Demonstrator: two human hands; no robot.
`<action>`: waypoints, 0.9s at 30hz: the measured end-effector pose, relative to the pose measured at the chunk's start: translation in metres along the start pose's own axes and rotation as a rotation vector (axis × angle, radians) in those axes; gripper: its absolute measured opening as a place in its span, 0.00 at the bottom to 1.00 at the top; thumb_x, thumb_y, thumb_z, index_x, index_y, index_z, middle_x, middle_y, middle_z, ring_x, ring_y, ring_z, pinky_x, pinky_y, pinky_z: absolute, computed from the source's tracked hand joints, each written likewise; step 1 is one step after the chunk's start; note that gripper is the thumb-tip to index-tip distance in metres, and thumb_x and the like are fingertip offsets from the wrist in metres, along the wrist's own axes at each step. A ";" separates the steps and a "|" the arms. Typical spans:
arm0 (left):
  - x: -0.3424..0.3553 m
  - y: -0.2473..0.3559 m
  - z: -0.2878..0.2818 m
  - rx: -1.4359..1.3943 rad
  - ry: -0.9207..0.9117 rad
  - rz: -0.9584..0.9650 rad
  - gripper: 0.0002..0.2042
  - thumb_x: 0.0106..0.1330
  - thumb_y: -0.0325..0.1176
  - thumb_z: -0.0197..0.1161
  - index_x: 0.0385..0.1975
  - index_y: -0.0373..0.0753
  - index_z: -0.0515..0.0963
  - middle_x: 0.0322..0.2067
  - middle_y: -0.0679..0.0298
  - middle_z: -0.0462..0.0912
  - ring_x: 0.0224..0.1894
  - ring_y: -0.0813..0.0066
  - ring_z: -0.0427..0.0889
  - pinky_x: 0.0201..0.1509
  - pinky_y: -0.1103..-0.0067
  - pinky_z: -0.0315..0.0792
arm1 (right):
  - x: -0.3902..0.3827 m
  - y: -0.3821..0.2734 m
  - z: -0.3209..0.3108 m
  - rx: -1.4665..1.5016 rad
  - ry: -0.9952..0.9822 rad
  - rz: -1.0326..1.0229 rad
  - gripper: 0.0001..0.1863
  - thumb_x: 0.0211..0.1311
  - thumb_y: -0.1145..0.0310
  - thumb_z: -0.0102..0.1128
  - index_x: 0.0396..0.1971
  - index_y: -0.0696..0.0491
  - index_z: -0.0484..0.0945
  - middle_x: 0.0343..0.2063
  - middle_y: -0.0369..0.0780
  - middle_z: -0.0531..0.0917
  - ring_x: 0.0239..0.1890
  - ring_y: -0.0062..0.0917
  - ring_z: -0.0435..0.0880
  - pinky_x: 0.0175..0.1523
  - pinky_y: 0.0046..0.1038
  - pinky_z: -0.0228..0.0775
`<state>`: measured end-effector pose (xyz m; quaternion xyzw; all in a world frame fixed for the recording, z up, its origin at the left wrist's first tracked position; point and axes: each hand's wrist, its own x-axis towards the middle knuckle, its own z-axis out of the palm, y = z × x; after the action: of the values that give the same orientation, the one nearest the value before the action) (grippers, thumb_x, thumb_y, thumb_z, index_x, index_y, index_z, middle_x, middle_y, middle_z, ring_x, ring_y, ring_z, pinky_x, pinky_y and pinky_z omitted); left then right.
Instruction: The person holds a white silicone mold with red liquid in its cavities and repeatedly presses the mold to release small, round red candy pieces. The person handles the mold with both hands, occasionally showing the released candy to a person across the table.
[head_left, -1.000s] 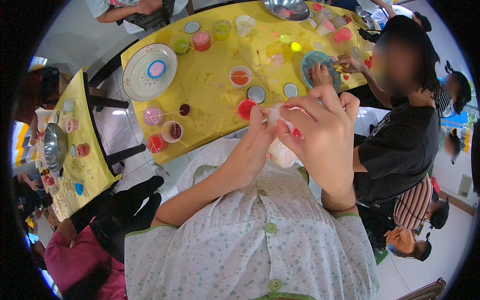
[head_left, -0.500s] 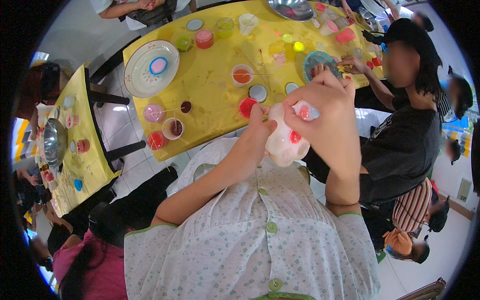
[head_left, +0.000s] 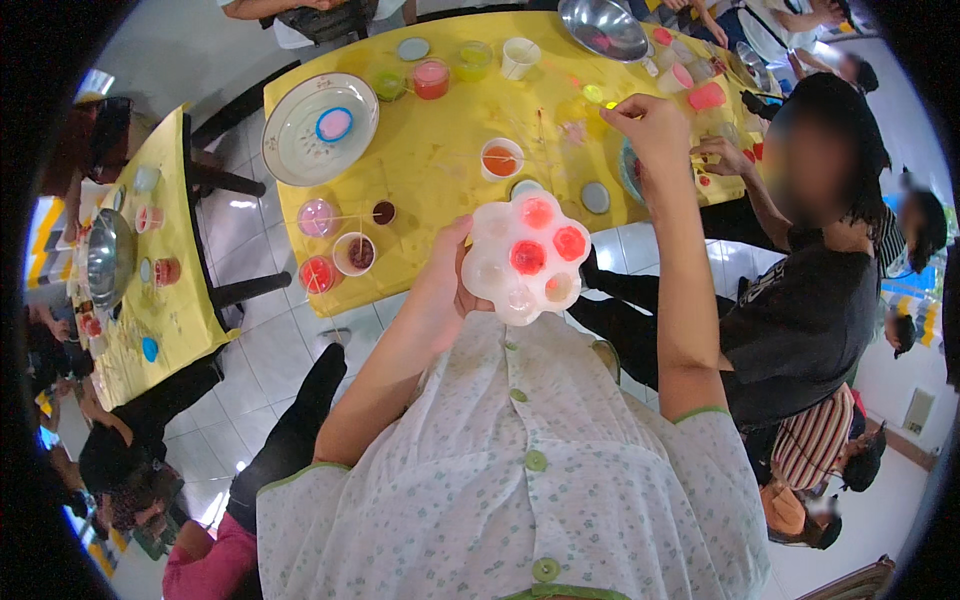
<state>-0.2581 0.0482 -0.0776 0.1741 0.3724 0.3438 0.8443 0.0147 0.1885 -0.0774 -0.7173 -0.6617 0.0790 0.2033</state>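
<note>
In the left fingers: a white flower-shaped tray, gripped at its left edge, its face turned up, held in front of the table's near side.
Left hand: thumb at the rim, most other fingers hidden by the tray.
Wells with colour: 3 of 7, the middle 1 and 2 on the side away from the left fingers, hold red filling.
Wells still pale: 3, the ones nearest the left fingers, show no red.
Doubtful well: 1, at the lower right, shows an orange-pink patch; whether it is filled cannot be told.
Progress by colour: seemingly under half, unless the doubtful well counts.
Right hand: apart from the tray, stretched over the yellow table, fingertips narrow; whether they pinch anything cannot be told.
Yellow piece: just beside the right fingertips, contact unclear.
Orange cup: between the 2 hands, beyond the tray.
Blue bowl: below the right fingers, partly behind the forearm.
Red jar: left of the left fingers.
</note>
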 end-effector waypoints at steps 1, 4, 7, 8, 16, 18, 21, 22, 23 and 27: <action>-0.001 0.001 -0.002 -0.020 0.015 0.006 0.27 0.70 0.55 0.37 0.58 0.43 0.65 0.51 0.63 0.76 0.49 0.73 0.80 0.42 0.73 0.79 | 0.006 0.003 0.010 -0.059 -0.013 -0.001 0.13 0.47 0.56 0.68 0.26 0.50 0.85 0.23 0.40 0.85 0.28 0.33 0.84 0.38 0.34 0.70; -0.003 0.004 -0.004 -0.033 0.002 0.016 0.26 0.70 0.55 0.37 0.58 0.43 0.66 0.52 0.63 0.75 0.49 0.73 0.80 0.42 0.72 0.79 | 0.024 0.021 0.037 -0.198 -0.032 0.069 0.11 0.49 0.58 0.65 0.28 0.48 0.85 0.26 0.40 0.85 0.32 0.34 0.84 0.45 0.37 0.67; -0.006 0.008 -0.001 -0.018 0.018 0.011 0.26 0.70 0.55 0.37 0.57 0.43 0.66 0.52 0.63 0.75 0.49 0.72 0.80 0.43 0.71 0.79 | 0.038 0.043 0.053 -0.339 -0.016 0.119 0.13 0.47 0.57 0.65 0.33 0.45 0.85 0.28 0.35 0.86 0.35 0.30 0.84 0.41 0.30 0.69; -0.007 0.008 -0.001 -0.033 0.011 0.010 0.26 0.70 0.55 0.37 0.58 0.42 0.66 0.52 0.62 0.75 0.49 0.71 0.80 0.43 0.70 0.79 | 0.038 0.043 0.053 -0.349 0.007 0.098 0.13 0.48 0.59 0.65 0.35 0.46 0.85 0.29 0.36 0.86 0.35 0.30 0.84 0.43 0.29 0.69; -0.015 0.013 0.014 -0.064 -0.083 0.007 0.27 0.69 0.55 0.38 0.59 0.41 0.64 0.53 0.62 0.75 0.49 0.69 0.80 0.44 0.69 0.79 | -0.053 -0.030 -0.019 0.280 0.059 -0.098 0.10 0.55 0.68 0.61 0.37 0.53 0.83 0.37 0.43 0.84 0.41 0.33 0.82 0.52 0.31 0.66; -0.013 0.012 0.022 -0.053 -0.096 0.036 0.28 0.69 0.55 0.38 0.59 0.40 0.63 0.54 0.61 0.73 0.51 0.68 0.78 0.46 0.68 0.78 | -0.090 -0.053 -0.046 0.431 0.113 -0.128 0.09 0.53 0.72 0.62 0.35 0.54 0.82 0.36 0.42 0.84 0.41 0.32 0.81 0.51 0.31 0.66; -0.008 0.012 0.043 -0.071 -0.103 0.049 0.28 0.69 0.55 0.37 0.60 0.39 0.61 0.57 0.59 0.70 0.56 0.67 0.74 0.52 0.67 0.75 | -0.134 -0.076 -0.075 0.332 0.296 -0.284 0.09 0.47 0.74 0.65 0.32 0.51 0.83 0.32 0.38 0.83 0.38 0.31 0.78 0.48 0.31 0.64; -0.007 0.012 0.049 -0.085 -0.103 0.046 0.29 0.69 0.55 0.36 0.60 0.39 0.60 0.58 0.59 0.68 0.57 0.67 0.73 0.54 0.66 0.74 | -0.146 -0.084 -0.082 0.328 0.329 -0.289 0.10 0.45 0.74 0.67 0.31 0.50 0.83 0.32 0.36 0.82 0.38 0.30 0.76 0.47 0.30 0.63; -0.004 0.009 0.050 -0.068 -0.137 0.065 0.28 0.69 0.54 0.38 0.60 0.39 0.60 0.58 0.59 0.68 0.57 0.68 0.73 0.53 0.67 0.74 | -0.155 -0.090 -0.087 0.273 0.300 -0.330 0.11 0.43 0.74 0.67 0.31 0.49 0.84 0.32 0.35 0.81 0.38 0.30 0.75 0.47 0.30 0.61; 0.002 -0.002 0.057 -0.015 -0.263 0.081 0.25 0.69 0.52 0.40 0.57 0.40 0.59 0.56 0.59 0.68 0.56 0.71 0.74 0.52 0.68 0.75 | -0.170 -0.101 -0.099 0.098 0.250 -0.363 0.11 0.40 0.73 0.68 0.29 0.46 0.84 0.34 0.31 0.78 0.39 0.28 0.71 0.47 0.31 0.55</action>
<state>-0.2135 0.0461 -0.0413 0.2264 0.2487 0.3545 0.8725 -0.0591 0.0070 0.0258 -0.5800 -0.7450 -0.0165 0.3291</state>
